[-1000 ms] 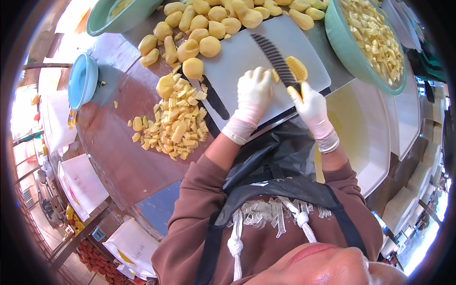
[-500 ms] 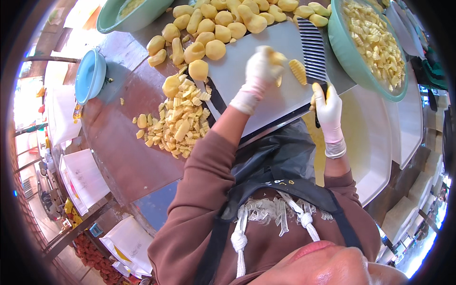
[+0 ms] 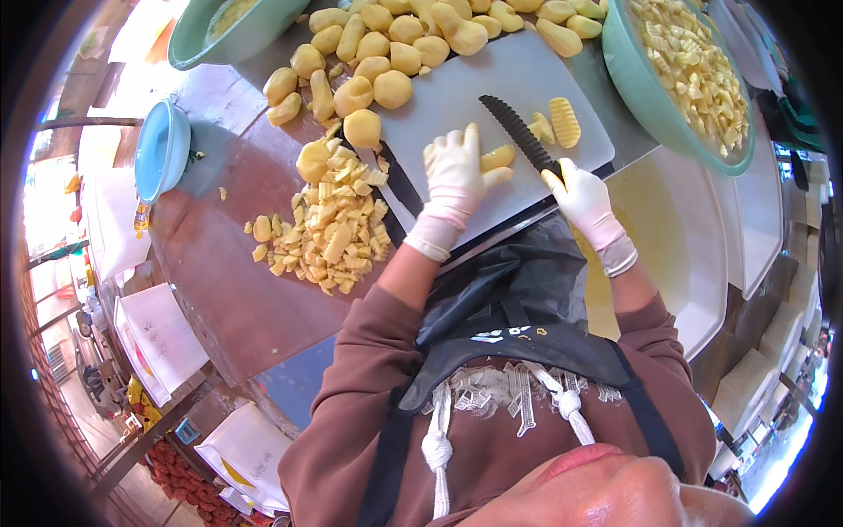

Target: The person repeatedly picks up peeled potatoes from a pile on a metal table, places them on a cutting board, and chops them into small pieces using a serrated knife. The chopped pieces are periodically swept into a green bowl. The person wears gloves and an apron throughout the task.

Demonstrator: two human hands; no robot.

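My right hand (image 3: pixel 580 191), in a white glove, is closed around the handle of a crinkle-cut knife (image 3: pixel 520 132). Its dark ridged blade slants up and to the left over the white cutting board (image 3: pixel 420 128). On the board, left of the blade, is my gloved left hand (image 3: pixel 455 169), fingers stretched out and thumb apart. A piece of peeled potato (image 3: pixel 498 158) lies between that thumb and forefinger, close to the blade; I cannot tell whether they press on it. Right of the blade rest a ridged potato slice (image 3: pixel 565 123) and a smaller cut piece (image 3: pixel 542 129).
Whole peeled potatoes (image 3: pixel 406 60) crowd the far side of the board. Cut potato pieces (image 3: pixel 329 227) are heaped on the metal table to its left. A green basin (image 3: pixel 622 83) of cut pieces stands at right, above a white tub (image 3: pixel 702 294). A blue basin (image 3: pixel 163 151) sits far left.
The knife has swung from upright at the right to a leftward slant over the board. My left hand has come left and nearer, its fingers now spread; the potato piece lies beside it.
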